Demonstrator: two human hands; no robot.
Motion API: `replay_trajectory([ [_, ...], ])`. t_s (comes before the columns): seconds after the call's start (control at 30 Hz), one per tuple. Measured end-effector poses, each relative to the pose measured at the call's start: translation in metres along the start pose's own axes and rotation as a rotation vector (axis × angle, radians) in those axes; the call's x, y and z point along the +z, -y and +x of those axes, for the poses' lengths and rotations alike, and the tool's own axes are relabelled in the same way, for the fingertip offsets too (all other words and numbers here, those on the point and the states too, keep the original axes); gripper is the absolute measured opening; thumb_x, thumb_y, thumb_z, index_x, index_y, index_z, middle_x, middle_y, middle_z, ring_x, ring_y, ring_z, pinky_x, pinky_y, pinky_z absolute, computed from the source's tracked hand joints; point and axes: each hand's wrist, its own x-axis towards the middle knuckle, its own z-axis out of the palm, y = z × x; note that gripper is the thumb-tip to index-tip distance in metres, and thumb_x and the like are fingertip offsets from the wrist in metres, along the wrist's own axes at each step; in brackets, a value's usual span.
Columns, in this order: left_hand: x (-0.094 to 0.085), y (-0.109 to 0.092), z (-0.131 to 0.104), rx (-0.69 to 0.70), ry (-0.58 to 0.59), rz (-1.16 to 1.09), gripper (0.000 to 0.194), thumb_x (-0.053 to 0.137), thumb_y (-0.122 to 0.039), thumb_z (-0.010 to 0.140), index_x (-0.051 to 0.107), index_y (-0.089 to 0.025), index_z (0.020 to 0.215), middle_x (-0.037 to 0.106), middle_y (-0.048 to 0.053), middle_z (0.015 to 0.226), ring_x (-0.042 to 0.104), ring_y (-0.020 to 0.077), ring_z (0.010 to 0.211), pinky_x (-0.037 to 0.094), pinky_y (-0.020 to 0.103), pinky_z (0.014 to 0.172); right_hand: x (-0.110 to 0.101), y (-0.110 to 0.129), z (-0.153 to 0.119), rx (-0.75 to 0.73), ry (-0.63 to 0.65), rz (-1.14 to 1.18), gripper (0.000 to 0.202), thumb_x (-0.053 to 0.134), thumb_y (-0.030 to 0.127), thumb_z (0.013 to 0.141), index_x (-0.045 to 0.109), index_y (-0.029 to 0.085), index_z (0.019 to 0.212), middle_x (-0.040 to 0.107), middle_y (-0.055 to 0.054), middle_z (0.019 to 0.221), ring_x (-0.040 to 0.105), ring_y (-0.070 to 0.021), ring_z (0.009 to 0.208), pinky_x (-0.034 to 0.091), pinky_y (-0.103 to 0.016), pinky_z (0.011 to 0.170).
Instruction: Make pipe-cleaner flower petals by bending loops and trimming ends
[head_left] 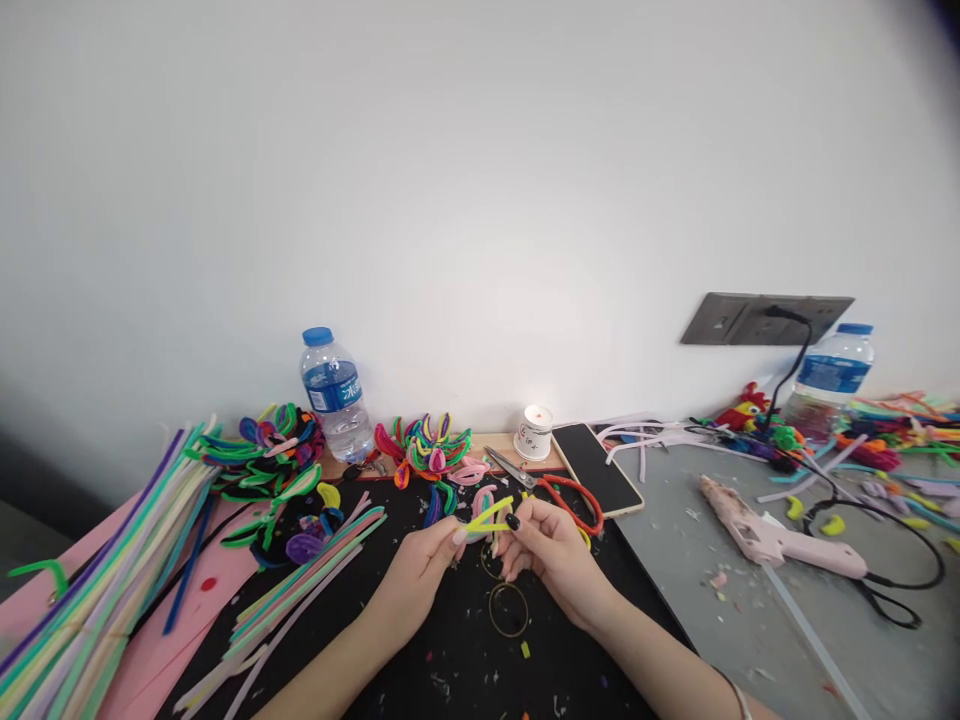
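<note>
Over the black mat (405,680), my left hand (416,580) pinches a bent yellow pipe cleaner (489,516) between thumb and finger. My right hand (551,555) has its fingers closed on the other end of the same pipe cleaner, whose two strands cross between the hands. A pink pipe cleaner loop (482,498) shows just behind it; whether it is attached, I cannot tell. Below the hands lies a thin wire ring (508,610). Beyond my right hand rest scissors with orange-red handles (577,500).
Bundles of pipe cleaners (112,610) lie at left, beside finished colourful pieces (277,450) and a water bottle (334,400). A small white cup (533,433) and a phone (600,470) are at the back. A pink glue gun (787,540) with its cord lies right.
</note>
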Motion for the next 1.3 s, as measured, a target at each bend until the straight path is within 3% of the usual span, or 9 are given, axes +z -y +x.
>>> replay_trajectory([
  [0.27,0.005,0.004,0.001,-0.093,-0.024,-0.158,0.042,0.030,-0.047,0.090,0.037,-0.018,0.060,0.028,-0.006,0.055,0.027,0.0107,0.054,0.021,0.025,0.052,0.007,0.003,-0.019,-0.390,0.029,-0.727,0.024,0.044,0.028,0.088,0.057,0.018,0.070,0.060,-0.003,0.066,0.057,-0.0134,0.059,0.045,-0.025,0.060],
  [0.53,0.002,0.011,0.003,-0.027,0.023,-0.354,0.033,0.027,-0.045,0.092,0.032,-0.020,0.071,0.026,-0.008,0.057,0.022,0.0103,0.053,0.022,0.024,0.052,-0.005,0.001,-0.012,-0.411,-0.055,-0.778,0.015,0.045,0.024,0.086,0.058,0.019,0.080,0.057,-0.003,0.067,0.052,-0.0142,0.059,0.043,-0.026,0.057],
  [0.73,0.003,0.018,0.006,-0.053,0.048,-0.411,0.036,0.034,-0.049,0.089,0.032,-0.020,0.068,0.026,-0.008,0.058,0.020,0.0091,0.052,0.019,0.023,0.049,-0.002,0.009,-0.011,-0.599,-0.040,-0.864,0.024,0.044,0.017,0.084,0.059,0.022,0.103,0.061,-0.010,0.100,0.056,-0.0154,0.068,0.047,-0.028,0.062],
  [0.87,0.001,0.016,0.007,-0.118,0.158,-0.570,0.036,0.041,-0.052,0.085,0.036,-0.019,0.072,0.026,-0.009,0.055,0.016,0.0075,0.049,0.014,0.022,0.046,-0.005,0.010,-0.005,-0.552,0.020,-0.905,0.023,0.046,0.020,0.085,0.065,0.024,0.097,0.066,-0.007,0.092,0.060,-0.0174,0.073,0.048,-0.030,0.068],
  [1.0,0.000,0.015,0.007,-0.171,0.217,-0.655,0.035,0.044,-0.051,0.084,0.040,-0.018,0.074,0.025,-0.010,0.054,0.014,0.0067,0.048,0.013,0.022,0.046,-0.010,0.008,-0.002,-0.410,-0.004,-0.782,0.019,0.051,0.026,0.084,0.068,0.023,0.092,0.065,-0.005,0.080,0.050,-0.0093,0.044,0.044,-0.025,0.049],
  [1.17,0.000,0.010,0.003,-0.139,0.287,-0.502,0.035,0.044,-0.050,0.084,0.041,-0.017,0.072,0.029,-0.008,0.057,0.020,0.0077,0.051,0.015,0.022,0.047,-0.005,0.003,-0.006,-0.438,0.069,-0.895,0.016,0.060,0.027,0.079,0.069,0.022,0.090,0.066,-0.005,0.080,0.048,-0.0101,0.049,0.040,-0.024,0.050],
  [1.3,-0.002,0.000,0.000,-0.093,0.330,-0.368,0.036,0.042,-0.049,0.085,0.038,-0.018,0.067,0.031,-0.007,0.059,0.025,0.0087,0.055,0.020,0.023,0.052,0.000,-0.005,-0.008,-0.318,0.094,-0.845,0.015,0.060,0.031,0.079,0.070,0.019,0.075,0.064,-0.003,0.063,0.053,-0.0122,0.051,0.041,-0.023,0.050],
])
